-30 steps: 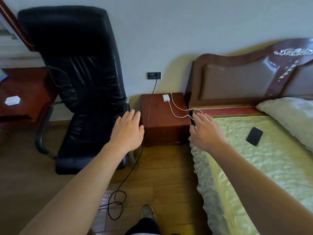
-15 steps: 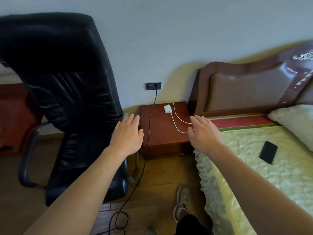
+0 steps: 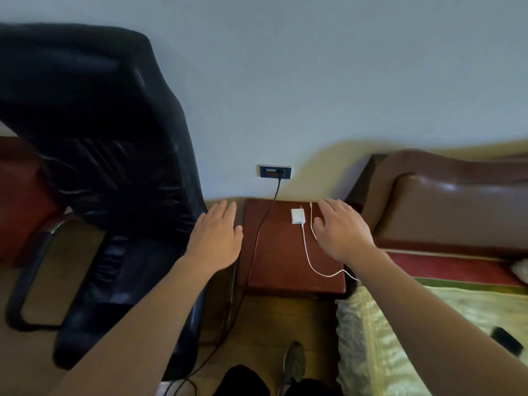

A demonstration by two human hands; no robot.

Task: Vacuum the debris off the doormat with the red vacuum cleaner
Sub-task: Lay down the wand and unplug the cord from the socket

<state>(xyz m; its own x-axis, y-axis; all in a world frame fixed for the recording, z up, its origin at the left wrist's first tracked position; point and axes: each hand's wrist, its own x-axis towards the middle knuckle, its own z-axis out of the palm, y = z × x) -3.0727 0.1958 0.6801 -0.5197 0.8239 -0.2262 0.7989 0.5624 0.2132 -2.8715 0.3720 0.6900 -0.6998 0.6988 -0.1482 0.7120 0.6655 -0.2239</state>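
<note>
While both arms are stretched toward the wall, head view shows left hand point(image 3: 215, 241) flat, fingers spread, holding nothing, hovering between black leather office chair point(image 3: 114, 167) and small reddish-brown wooden nightstand point(image 3: 285, 261). Right hand point(image 3: 341, 232) equally open and empty, hovering over nightstand's right part, next to white square charger block point(image 3: 297, 216) and its thin white cable point(image 3: 308, 252); contact with the cable can't be told. Thin black power cord point(image 3: 257, 238) plugged into blue-framed wall socket point(image 3: 275, 171), running down across nightstand's left part to wooden floor point(image 3: 271, 315) and out of frame at the bottom. Red vacuum cleaner and doormat: not in view; presumably at the cord's far end, behind. Likely step: dealing with the plug at the socket. To do it well: grip the plug body, not the cord; keep right hand off the white cable so charger isn't dragged; watch cord slack near shoe point(image 3: 294, 364). Padded brown headboard point(image 3: 457, 201) and green quilted bed cover point(image 3: 414, 338) on the right, dark phone point(image 3: 507, 340) lying on it.
</note>
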